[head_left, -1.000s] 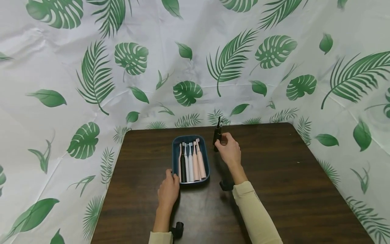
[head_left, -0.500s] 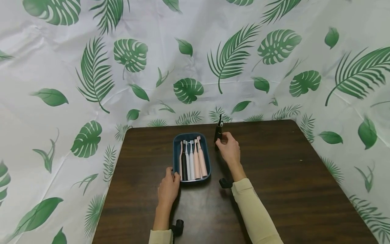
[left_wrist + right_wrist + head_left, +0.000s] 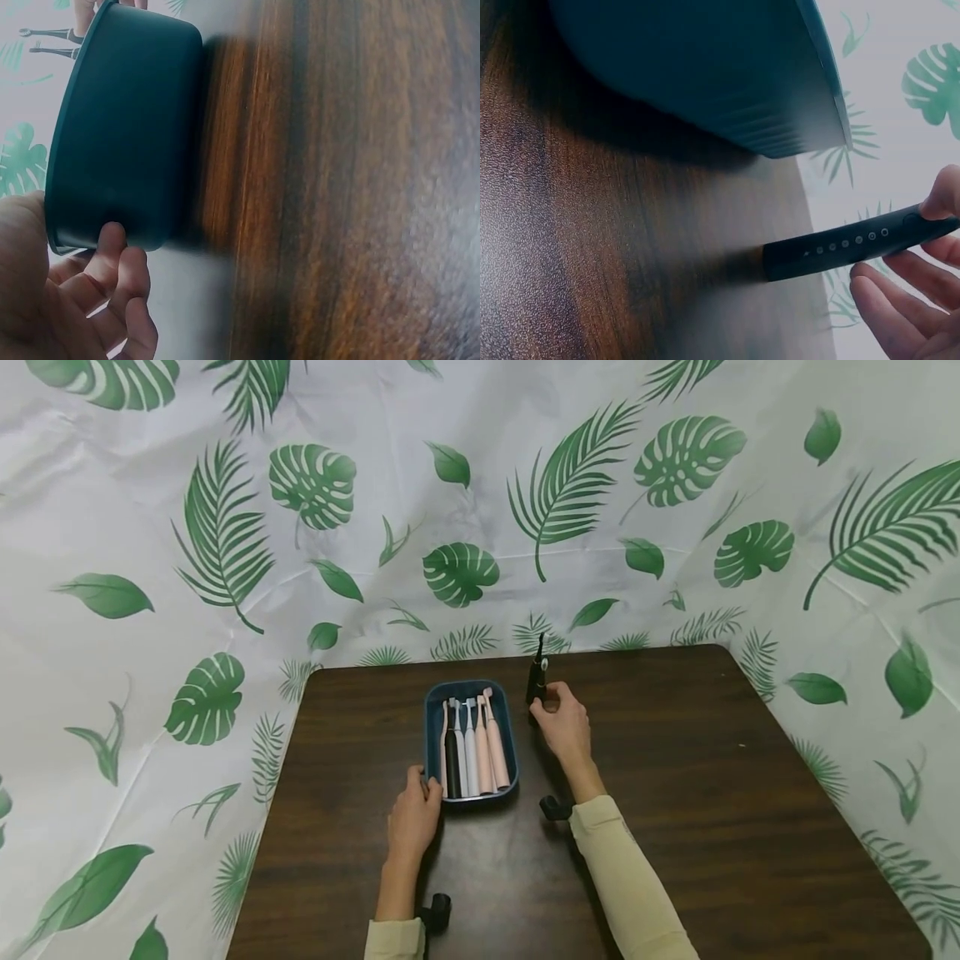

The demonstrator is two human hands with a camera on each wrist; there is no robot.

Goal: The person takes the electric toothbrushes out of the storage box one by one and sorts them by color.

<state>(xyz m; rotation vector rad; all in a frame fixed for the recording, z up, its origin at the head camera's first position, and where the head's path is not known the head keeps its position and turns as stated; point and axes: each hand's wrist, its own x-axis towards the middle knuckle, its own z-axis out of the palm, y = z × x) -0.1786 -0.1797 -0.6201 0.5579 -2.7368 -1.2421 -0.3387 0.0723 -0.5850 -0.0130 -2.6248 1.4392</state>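
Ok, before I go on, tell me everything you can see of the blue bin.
The blue bin is dark blue, a rounded rectangle with fairly deep, smooth walls and a thin rim; it looks like plastic. It sits upright and open-topped on the wood-grain table, long sides running away from the person. Pale pink, whitish and black toothbrushes lie side by side inside, heads at the far end. The left hand touches its near-left corner.

Dark brown wood-grain table [image 3: 675, 793] with rounded far corners; a small pale speck [image 3: 742, 745] shows on its right half. White cloth [image 3: 390, 468], creased and printed with green leaves [image 3: 453, 568] of several shapes, hangs behind the table and along both sides.
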